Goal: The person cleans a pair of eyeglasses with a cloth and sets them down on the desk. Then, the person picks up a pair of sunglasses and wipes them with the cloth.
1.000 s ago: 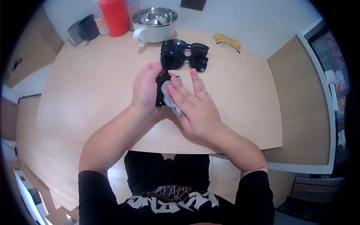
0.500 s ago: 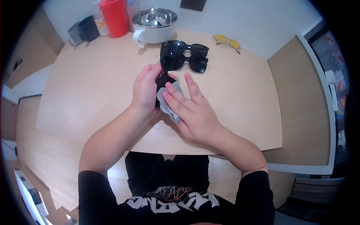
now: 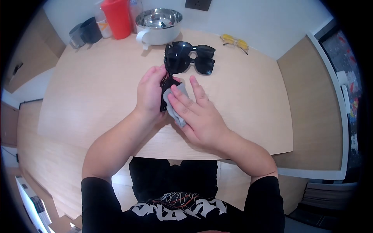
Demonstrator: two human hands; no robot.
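Note:
My left hand (image 3: 149, 93) is closed around a pair of black sunglasses (image 3: 168, 83), held upright and seen nearly edge-on above the table. A thin grey cloth (image 3: 175, 112) lies against its lower lens. The fingers of my right hand (image 3: 202, 116) press this cloth on the dark lens, index finger stretched out to the side; its thumb is hidden. Just beyond my hands, dark sunglasses (image 3: 204, 65) lie on the table, with another dark pair (image 3: 205, 51) behind them. The upper part of the held pair overlaps them in view.
The light wooden table (image 3: 248, 105) bears yellow-lensed glasses (image 3: 234, 41) at the back right. Along the wall stand a white-sided steel bowl (image 3: 159, 29) with a handle, a red container (image 3: 117, 19), a dark mug (image 3: 90, 31) and a clear grey mug (image 3: 76, 37). A wooden panel (image 3: 311, 101) borders the right.
Almost nothing differs. The right hand and the grey cloth have shifted very slightly against the lens, and the whole view has moved a few pixels.

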